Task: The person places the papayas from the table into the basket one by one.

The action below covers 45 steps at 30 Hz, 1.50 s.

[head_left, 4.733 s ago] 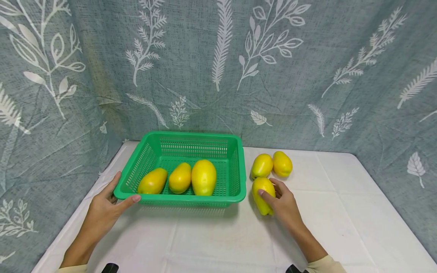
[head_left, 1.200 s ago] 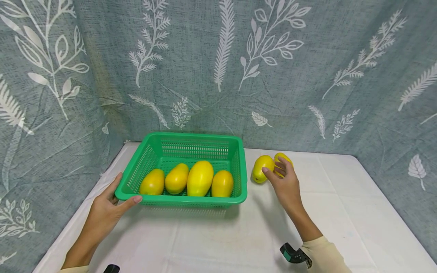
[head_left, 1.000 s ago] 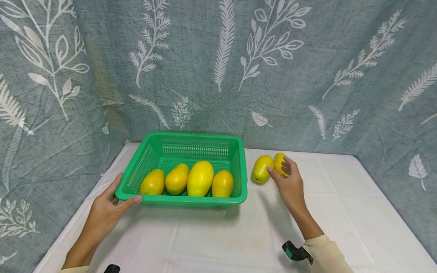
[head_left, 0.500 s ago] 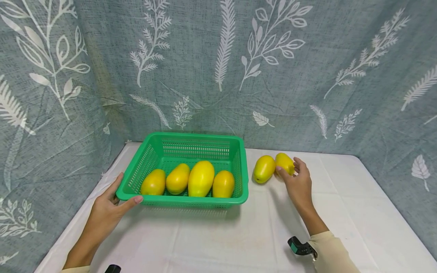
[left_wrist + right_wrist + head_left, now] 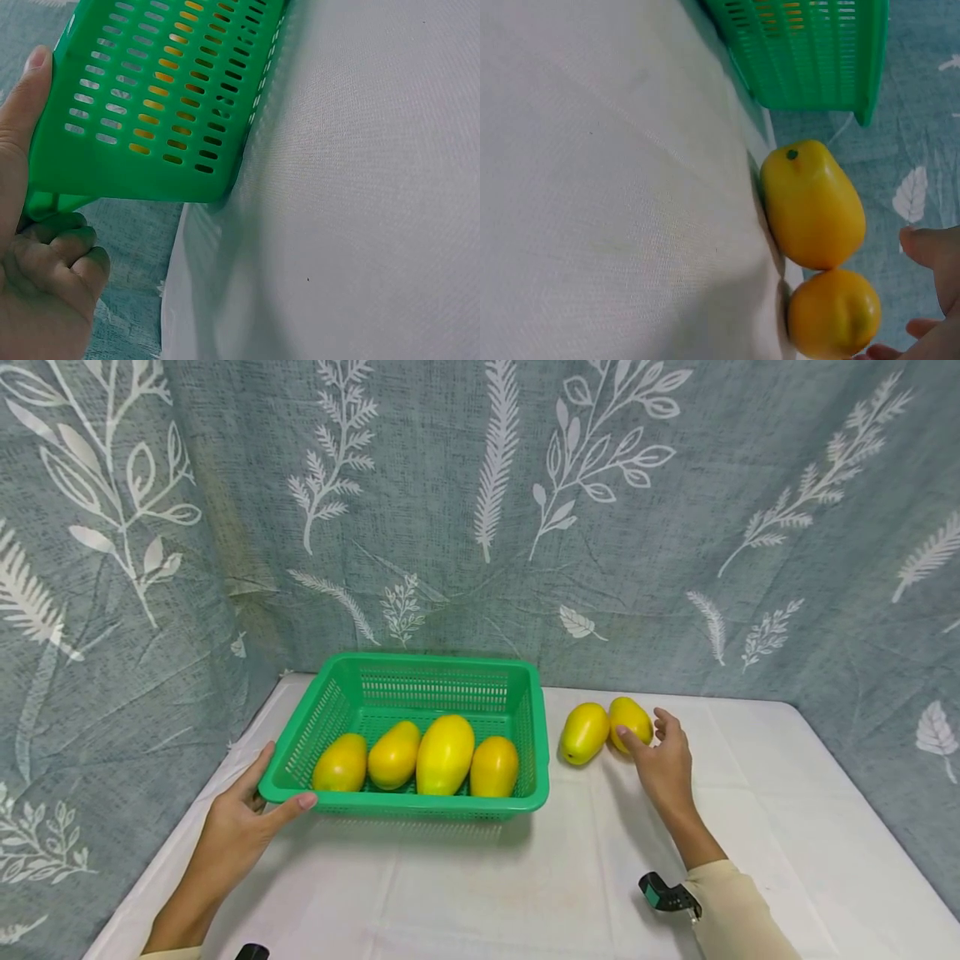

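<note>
In the head view my left hand (image 5: 238, 827) grips the near left corner of a green plastic basket (image 5: 405, 802), thumb over the rim. The left wrist view shows its fingers curled beneath the rim of the basket (image 5: 142, 176). Several yellow mangoes lie in a row inside, among them a large mango (image 5: 445, 756). To the basket's right, two mangoes rest side by side on the white cloth: a left mango (image 5: 585, 733) and a right mango (image 5: 632, 724). My right hand (image 5: 666, 766) is at the right mango, thumb and fingers spread around its near side; whether they touch it I cannot tell.
A white cloth (image 5: 450, 893) covers the table. Grey-green curtains (image 5: 420, 527) with white leaf prints stand behind it and at both sides. A black wrist device (image 5: 666, 893) sits by the right sleeve, and part of another (image 5: 252, 952) shows at the lower edge.
Earlier the right hand held a mango beside the basket; one more mango now lies inside. The hand has since shifted rightward to the right mango. The left hand keeps its grip.
</note>
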Each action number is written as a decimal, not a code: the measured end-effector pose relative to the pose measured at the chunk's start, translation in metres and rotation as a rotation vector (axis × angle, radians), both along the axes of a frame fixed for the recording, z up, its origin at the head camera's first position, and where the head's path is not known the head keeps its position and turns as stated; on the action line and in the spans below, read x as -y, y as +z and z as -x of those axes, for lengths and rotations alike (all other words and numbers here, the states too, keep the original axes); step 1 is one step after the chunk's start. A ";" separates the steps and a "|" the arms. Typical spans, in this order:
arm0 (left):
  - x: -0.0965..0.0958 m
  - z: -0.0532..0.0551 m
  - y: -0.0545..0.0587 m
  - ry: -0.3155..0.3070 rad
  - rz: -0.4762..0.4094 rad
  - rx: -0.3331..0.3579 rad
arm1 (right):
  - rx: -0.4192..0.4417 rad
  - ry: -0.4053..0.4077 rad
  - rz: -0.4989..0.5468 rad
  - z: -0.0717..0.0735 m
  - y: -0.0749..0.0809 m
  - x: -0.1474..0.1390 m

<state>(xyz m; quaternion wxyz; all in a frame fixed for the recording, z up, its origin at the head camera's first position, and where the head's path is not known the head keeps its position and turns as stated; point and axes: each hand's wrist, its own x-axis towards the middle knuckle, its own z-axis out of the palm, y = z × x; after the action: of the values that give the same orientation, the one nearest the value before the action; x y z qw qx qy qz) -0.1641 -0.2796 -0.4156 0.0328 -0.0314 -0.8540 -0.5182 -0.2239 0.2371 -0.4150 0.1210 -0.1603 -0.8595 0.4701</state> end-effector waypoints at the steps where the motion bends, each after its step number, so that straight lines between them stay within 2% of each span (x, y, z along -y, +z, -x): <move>1: 0.000 0.000 0.000 0.000 0.000 0.001 | 0.000 0.000 -0.002 0.001 0.000 0.000; 10: 0.001 0.001 0.002 -0.001 -0.003 0.027 | 0.057 0.007 0.011 0.008 -0.003 -0.004; 23: 0.000 0.001 0.007 -0.009 -0.010 0.037 | 0.193 0.010 0.044 0.025 -0.013 -0.015; 33: 0.000 0.001 0.006 -0.007 -0.019 0.030 | 0.193 0.007 0.062 0.028 -0.014 -0.014; 45: -0.002 0.000 0.008 -0.007 -0.018 0.033 | 0.192 0.001 0.058 0.024 -0.014 -0.016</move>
<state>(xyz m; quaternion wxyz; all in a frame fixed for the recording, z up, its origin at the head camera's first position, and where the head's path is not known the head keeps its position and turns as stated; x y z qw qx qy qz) -0.1640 -0.2779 -0.4077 0.0175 -0.0256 -0.8497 -0.5264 -0.2478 0.2530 -0.4291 0.0334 -0.2076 -0.8533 0.4772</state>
